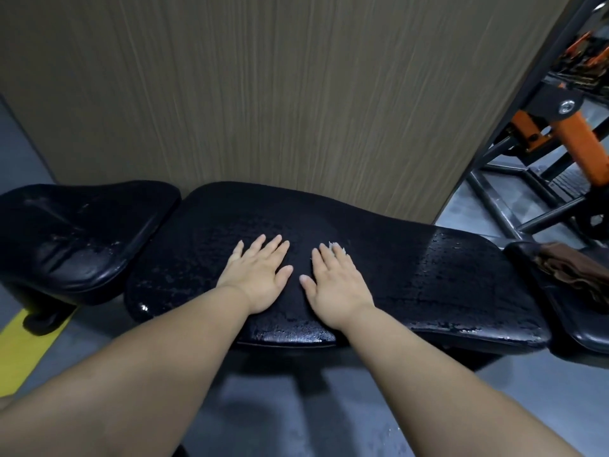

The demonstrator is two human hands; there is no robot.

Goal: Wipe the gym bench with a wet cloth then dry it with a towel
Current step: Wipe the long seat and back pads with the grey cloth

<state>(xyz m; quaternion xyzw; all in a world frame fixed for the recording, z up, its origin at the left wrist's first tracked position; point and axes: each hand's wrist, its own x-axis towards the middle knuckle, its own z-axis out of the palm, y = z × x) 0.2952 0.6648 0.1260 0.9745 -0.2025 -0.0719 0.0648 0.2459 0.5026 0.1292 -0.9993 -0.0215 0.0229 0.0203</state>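
Note:
The black padded gym bench (428,275) runs left to right in front of me, its surface glistening with water droplets. My left hand (260,272) lies flat on the middle of the pad with fingers spread and straight. My right hand (336,282) lies flat beside it; a small pale scrap of cloth (336,247) shows just past its fingertips, mostly hidden under the hand. A brown towel (573,275) lies folded on the black pad at the far right.
A separate black seat pad (75,232) sits to the left. A wood-grain wall panel (263,94) stands right behind the bench. Orange and black gym machine frames (540,133) are at the right. Grey floor with a yellow stripe (29,338) lies below.

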